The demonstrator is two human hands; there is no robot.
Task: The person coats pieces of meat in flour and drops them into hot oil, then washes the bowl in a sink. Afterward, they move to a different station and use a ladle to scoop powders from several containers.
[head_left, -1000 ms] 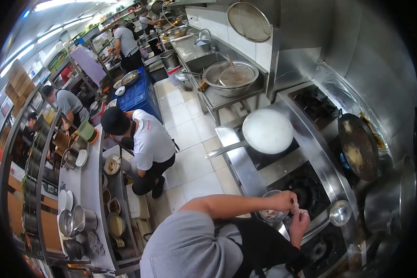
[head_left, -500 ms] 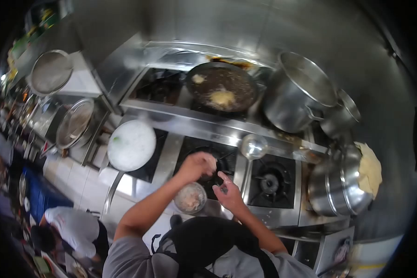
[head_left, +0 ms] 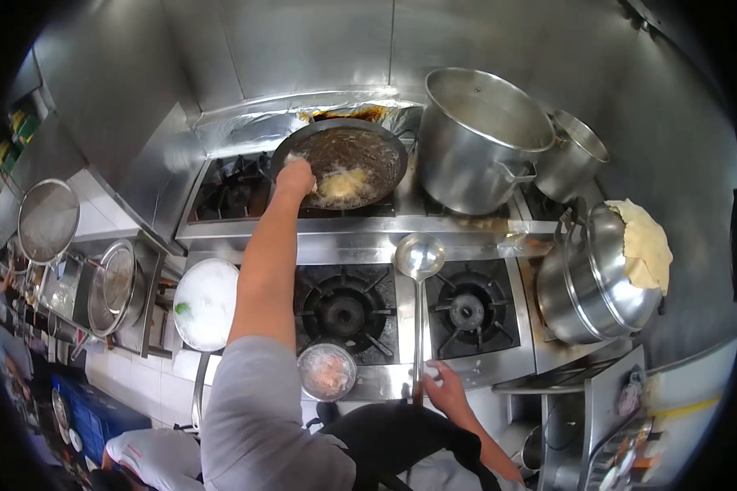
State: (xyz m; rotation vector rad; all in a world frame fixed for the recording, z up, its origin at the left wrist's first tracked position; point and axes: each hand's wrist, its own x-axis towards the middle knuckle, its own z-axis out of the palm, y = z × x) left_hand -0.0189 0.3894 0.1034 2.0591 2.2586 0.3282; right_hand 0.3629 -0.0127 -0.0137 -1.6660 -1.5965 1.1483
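Observation:
My left hand (head_left: 297, 177) is stretched forward over the left side of a dark wok (head_left: 377, 146) of bubbling oil. Its fingers are curled in, with a bit of something pale at their edge; I cannot tell what they hold. Close to this hand, a pale yellow, batter-coated piece (head_left: 343, 185) fries in the oil. My right hand (head_left: 445, 388) is low at the front edge of the stove, thumb and fingers apart, right beside the handle of a long steel ladle (head_left: 420, 256). Below my left forearm sits a bowl (head_left: 327, 371) with pinkish pieces in it.
Front burners (head_left: 344, 313) lie between me and the wok. A large steel pot (head_left: 483, 147) and a smaller pot (head_left: 569, 155) stand at the back right. A round pan with white contents (head_left: 206, 304) is at left. A tilted steel vessel (head_left: 585, 278) carries a pale cloth (head_left: 640, 245).
My left hand has gone from above the bowl up and forward to the wok. The right hand has dropped back toward the stove's front edge, near the ladle handle. The view has shifted.

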